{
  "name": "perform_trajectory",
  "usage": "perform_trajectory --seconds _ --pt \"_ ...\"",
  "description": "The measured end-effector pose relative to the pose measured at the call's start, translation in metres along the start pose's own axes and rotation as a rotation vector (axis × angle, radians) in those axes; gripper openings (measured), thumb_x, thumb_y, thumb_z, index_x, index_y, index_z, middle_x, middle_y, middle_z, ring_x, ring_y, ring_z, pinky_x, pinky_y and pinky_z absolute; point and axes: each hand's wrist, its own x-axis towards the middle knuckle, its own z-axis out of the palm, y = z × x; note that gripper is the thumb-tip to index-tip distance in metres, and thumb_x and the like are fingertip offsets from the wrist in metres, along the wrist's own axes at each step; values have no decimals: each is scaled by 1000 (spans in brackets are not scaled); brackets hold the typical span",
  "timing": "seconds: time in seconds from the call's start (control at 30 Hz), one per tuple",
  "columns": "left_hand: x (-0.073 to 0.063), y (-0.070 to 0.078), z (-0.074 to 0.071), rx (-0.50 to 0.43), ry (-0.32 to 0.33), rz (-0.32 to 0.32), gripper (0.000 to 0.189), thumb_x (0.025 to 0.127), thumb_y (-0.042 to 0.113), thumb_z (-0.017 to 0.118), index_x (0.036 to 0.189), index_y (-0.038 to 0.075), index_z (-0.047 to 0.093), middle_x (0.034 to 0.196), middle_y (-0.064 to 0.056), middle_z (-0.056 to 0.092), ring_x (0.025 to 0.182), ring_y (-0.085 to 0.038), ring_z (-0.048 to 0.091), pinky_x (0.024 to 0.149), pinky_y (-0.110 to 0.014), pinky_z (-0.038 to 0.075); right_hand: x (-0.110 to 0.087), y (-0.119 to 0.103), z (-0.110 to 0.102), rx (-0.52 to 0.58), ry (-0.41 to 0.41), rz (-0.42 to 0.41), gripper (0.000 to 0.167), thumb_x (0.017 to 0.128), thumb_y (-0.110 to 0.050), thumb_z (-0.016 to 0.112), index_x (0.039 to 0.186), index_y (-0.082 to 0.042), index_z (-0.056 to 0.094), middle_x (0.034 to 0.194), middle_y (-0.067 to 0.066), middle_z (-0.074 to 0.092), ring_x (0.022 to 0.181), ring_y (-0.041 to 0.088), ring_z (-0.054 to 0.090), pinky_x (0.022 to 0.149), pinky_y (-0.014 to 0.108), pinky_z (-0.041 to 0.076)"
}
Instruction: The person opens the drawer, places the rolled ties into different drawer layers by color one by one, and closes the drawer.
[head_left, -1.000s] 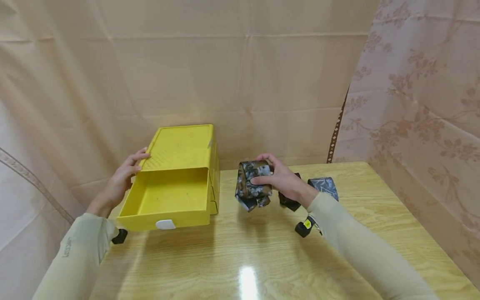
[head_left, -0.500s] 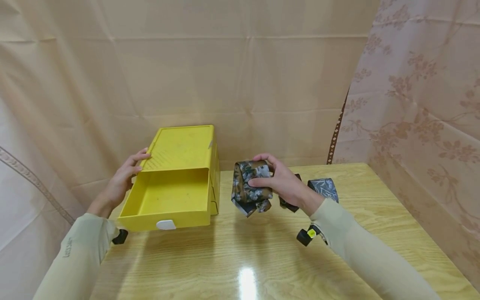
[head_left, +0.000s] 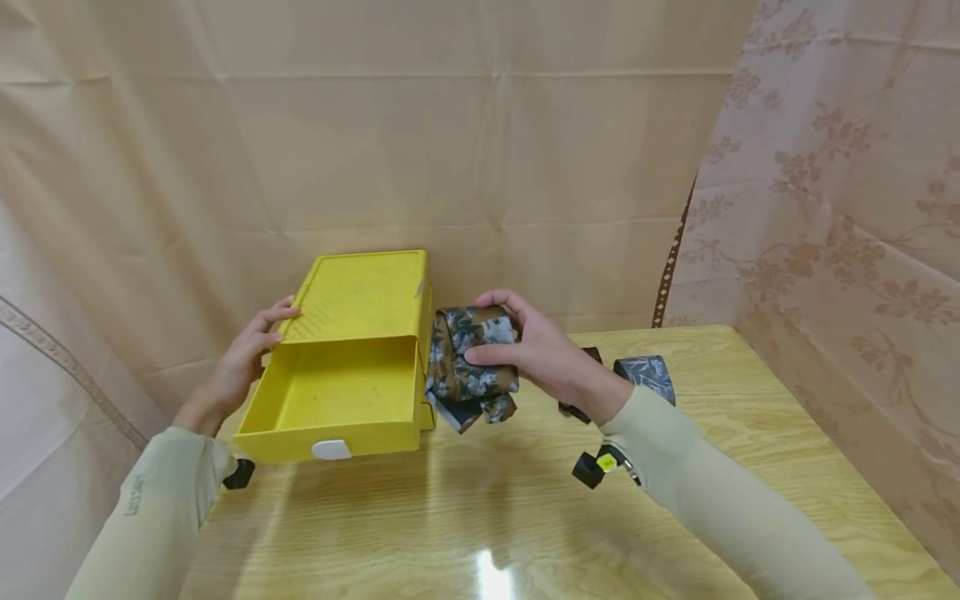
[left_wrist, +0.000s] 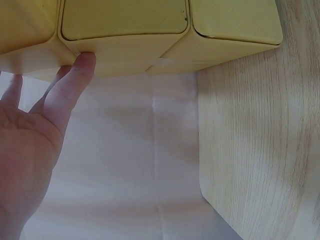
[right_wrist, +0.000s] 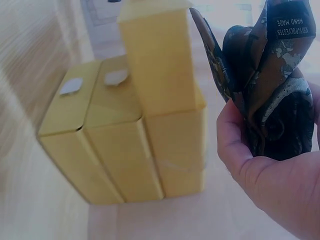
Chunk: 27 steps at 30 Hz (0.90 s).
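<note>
My right hand [head_left: 540, 350] grips a rolled necktie [head_left: 472, 350] with a brown and grey floral pattern, thumb across its near face. In the right wrist view, the necktie [right_wrist: 285, 55] shows its dark lining and a polyester label. It hangs above the table, just right of a yellow drawer unit [head_left: 367, 292]. The unit's top drawer [head_left: 337, 392] is pulled out, its yellow floor bare. My left hand [head_left: 240, 367] rests against the unit's left side; in the left wrist view, its extended fingers [left_wrist: 70, 90] touch the yellow wall.
Behind my right wrist lies a dark rolled tie [head_left: 591, 354], partly hidden. Beside it is a grey-blue leaf-patterned rolled tie [head_left: 647, 377]. All stand on a wooden table [head_left: 420, 533] backed by a beige curtain [head_left: 480, 167]. Lower drawers [right_wrist: 65, 105] with white handles are closed.
My right hand has carried the floral necktie left, close to the drawer unit's right side. The left hand and the pulled-out drawer have stayed put.
</note>
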Motion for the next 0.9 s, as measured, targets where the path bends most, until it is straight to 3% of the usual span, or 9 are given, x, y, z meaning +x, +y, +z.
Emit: perform_trajectory --seconds 0.37,0.57,0.9 --pt "0 -2 0 -5 3 6 41 110 28 32 148 21 45 170 -4 4 144 -28 22 89 -21 50 31 -16 48 59 -33 -41 56 88 1 74 131 -18 44 134 15 49 114 34 58 89 46 56" --pt "0 -2 0 4 7 8 41 110 28 32 148 21 44 170 -4 4 137 -17 31 87 -22 51 43 -17 70 86 -34 -18 58 87 3 75 131 -17 43 132 14 45 110 32 60 86 46 57" --pt "0 -1 2 26 17 10 42 110 29 31 149 22 44 170 -5 5 132 -13 34 86 -23 52 58 -8 93 54 -27 14 60 88 4 75 132 -19 41 129 12 47 104 31 62 81 44 59"
